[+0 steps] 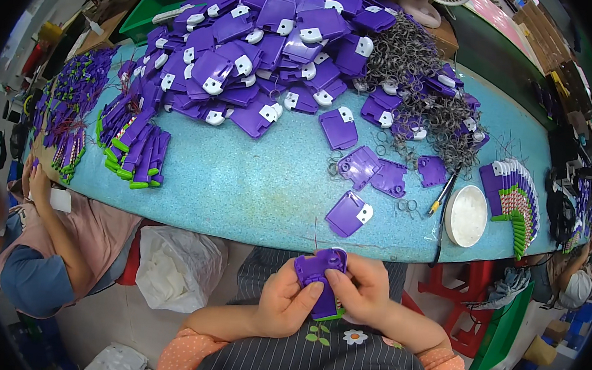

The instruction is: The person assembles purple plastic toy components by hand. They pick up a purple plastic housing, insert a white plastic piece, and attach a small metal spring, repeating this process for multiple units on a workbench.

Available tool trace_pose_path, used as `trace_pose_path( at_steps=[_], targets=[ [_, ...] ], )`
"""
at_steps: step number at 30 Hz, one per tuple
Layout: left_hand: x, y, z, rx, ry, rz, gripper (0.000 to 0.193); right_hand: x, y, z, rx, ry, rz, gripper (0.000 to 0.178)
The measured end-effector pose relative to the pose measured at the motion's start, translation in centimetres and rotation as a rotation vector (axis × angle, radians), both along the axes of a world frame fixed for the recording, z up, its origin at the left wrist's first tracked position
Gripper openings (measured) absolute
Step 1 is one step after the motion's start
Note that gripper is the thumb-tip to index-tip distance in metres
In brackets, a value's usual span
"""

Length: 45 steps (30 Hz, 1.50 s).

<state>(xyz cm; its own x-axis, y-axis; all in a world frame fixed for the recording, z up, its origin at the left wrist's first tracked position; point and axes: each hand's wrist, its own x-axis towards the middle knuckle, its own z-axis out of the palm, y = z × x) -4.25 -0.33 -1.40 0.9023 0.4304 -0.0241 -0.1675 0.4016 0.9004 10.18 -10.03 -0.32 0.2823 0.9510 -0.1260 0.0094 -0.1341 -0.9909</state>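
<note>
Close in front of my apron I hold a purple plastic casing (319, 265) with a green end at its bottom. My left hand (286, 297) grips its left side, thumb pressed on the face. From the other side my right hand (361, 287) holds the upper right part, its thumb also on the face. A thin red wire stands up above the casing. Just beyond the hands, on the blue table (240, 187), lies a purple cover with a white corner (349, 213). Loose purple shells (360, 167) and a few metal rings (406, 205) lie farther off.
A big heap of purple covers (265, 43) fills the far middle, beside a pile of metal rings (407, 54). Bundled purple-green parts (135, 148) lie left, a fanned stack (515, 202) right. A white bowl (466, 216) and a pen-like tool (441, 196) stand nearer. A co-worker (62, 243) sits left.
</note>
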Motion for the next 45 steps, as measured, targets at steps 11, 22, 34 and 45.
trace_pose_path(
  at_steps=[11, 22, 34, 45],
  targets=[
    [-1.0, 3.6, -0.1, -0.151, 0.014, 0.197, 0.032, 5.1, 7.0, 0.6, -0.018, -0.958, -0.336, 0.032],
    [3.0, 4.7, -0.5, -0.319, -0.066, 0.162, 0.039, 5.8, 3.0, 0.1, 0.066, -0.148, -0.514, 0.005],
    [7.2, 5.2, -1.4, -0.473, -0.117, -0.090, 0.031, 4.1, -0.2, -1.2, 0.254, -0.048, -0.537, 0.004],
    [6.7, 5.5, -0.6, -0.232, -0.009, -0.074, 0.031, 6.5, 0.7, 1.9, 0.230, -1.188, -0.301, 0.012]
  ],
)
